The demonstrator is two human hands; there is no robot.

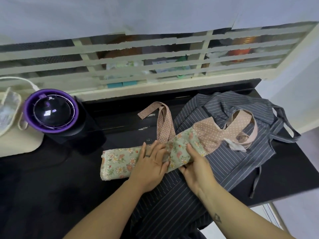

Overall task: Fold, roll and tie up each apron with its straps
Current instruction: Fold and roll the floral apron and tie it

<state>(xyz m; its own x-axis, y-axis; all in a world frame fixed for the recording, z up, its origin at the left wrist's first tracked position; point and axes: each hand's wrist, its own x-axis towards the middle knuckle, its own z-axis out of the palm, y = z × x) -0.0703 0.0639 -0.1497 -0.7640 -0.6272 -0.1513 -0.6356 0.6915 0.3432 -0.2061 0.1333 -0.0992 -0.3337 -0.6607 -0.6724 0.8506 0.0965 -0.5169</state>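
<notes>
Head view, down onto a glossy black counter (pixel 51 178). Across its middle, a floral apron (pixel 119 163), folded into a long narrow band running left to right. Left end flat on the bare counter; right end lying over a grey striped apron (pixel 241 109), spread out underneath and off to the right.

Left hand (pixel 150 167) laid flat on the band near its middle, fingers straight and released, pressing down, with a dark ring (pixel 147 155) on one finger. Right hand (pixel 196 168) just beside it, grasping the band: thumb at the near edge, fingers curled over the top of the cloth. Small tattoo (pixel 217 218) on the right forearm.

Beyond the right hand, the pink polka-dot bib (pixel 207 135) of the same apron, with a white label (pixel 236 145) and a polka-dot strap loop (pixel 248 125) loose on the stripes. Behind the hands, two polka-dot straps (pixel 164 121) trailing away over the counter towards the wall. Grey straps (pixel 284 128) hanging past the counter's right edge.

At far left, a round black device with a purple rim (pixel 51 111), touching a cream bag (pixel 17 140). Along the back, a cream window grille (pixel 138 57).
</notes>
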